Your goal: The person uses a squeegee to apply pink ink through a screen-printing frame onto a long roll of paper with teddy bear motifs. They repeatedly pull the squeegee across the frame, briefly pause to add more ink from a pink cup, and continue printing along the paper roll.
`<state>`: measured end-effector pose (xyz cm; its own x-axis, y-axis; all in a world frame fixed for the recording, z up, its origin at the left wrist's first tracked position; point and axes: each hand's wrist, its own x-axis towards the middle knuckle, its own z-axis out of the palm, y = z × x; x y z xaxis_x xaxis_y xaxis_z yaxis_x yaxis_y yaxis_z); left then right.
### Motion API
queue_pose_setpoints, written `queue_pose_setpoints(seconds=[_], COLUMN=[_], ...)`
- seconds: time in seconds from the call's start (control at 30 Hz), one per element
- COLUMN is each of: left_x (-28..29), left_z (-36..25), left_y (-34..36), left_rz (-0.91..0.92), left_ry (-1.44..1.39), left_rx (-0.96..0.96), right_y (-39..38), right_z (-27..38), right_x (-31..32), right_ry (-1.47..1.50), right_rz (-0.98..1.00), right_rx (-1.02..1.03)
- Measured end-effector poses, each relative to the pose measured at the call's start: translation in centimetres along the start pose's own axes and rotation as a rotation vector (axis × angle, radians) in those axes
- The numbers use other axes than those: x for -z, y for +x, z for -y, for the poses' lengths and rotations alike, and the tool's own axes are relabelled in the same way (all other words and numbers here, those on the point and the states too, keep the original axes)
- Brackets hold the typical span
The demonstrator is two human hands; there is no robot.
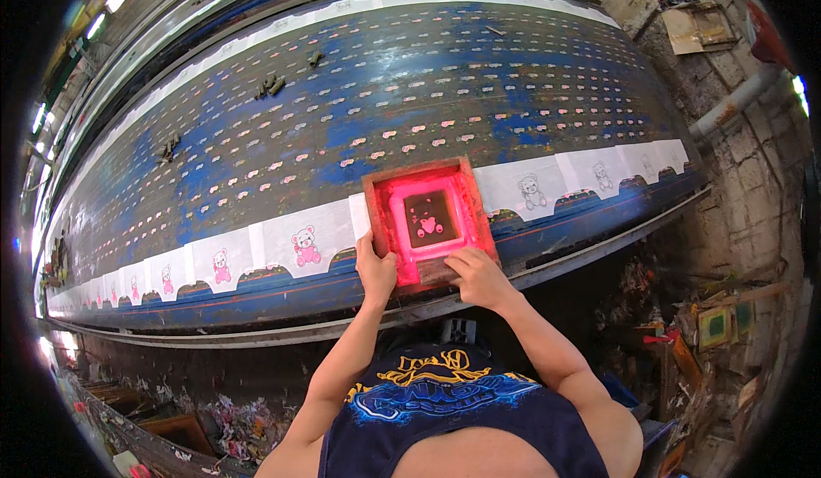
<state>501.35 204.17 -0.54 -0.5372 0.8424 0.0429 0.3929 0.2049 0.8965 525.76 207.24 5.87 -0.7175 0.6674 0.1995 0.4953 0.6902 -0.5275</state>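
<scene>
A small wooden screen-printing frame (pixel 475 189), smeared with bright pink ink, lies on the near edge of the long table. Its dark mesh window shows a pink bear shape. My left hand (pixel 376 270) is closed round the frame's near left corner. At the frame's near side, my right hand (pixel 481 278) pinches the end of a wooden-handled squeegee (pixel 434 270), which rests in the pink ink. White fabric pieces (pixel 305 247) run in a row to the left, printed with pink-filled bears. To the right, the fabric pieces (pixel 532 191) carry bear outlines without pink.
The long dark table (pixel 376 67) has blue patches and rows of small printed marks. Several dark, short pieces (pixel 272 85) sit on it. A metal rail (pixel 590 262) edges its near side. Scraps and old frames (pixel 714 327) lie at the right; a pipe (pixel 737 102) juts in there.
</scene>
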Motion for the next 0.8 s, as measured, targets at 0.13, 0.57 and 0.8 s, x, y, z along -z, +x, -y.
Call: queue_pose_setpoints(seconds=[0.13,0.57,0.8], left_x=[0.2,-3.9,-16.6], left_z=[0.3,-5.8,-10.0], left_y=[-0.1,-1.3,-3.3], left_rz=[-0.007,-0.086,-0.081], left_ry=[-0.048,-0.169,-0.222], left_rx=[0.011,-0.123,-0.063], right_y=[-0.7,-5.1,-9.6], right_z=[0.1,-9.2,-17.7], right_x=[2.5,1.8,11.1], right_ry=[0.050,0.288,0.238], right_rz=[-0.230,-0.487,-0.486], right_rx=[-0.150,-0.575,-0.550])
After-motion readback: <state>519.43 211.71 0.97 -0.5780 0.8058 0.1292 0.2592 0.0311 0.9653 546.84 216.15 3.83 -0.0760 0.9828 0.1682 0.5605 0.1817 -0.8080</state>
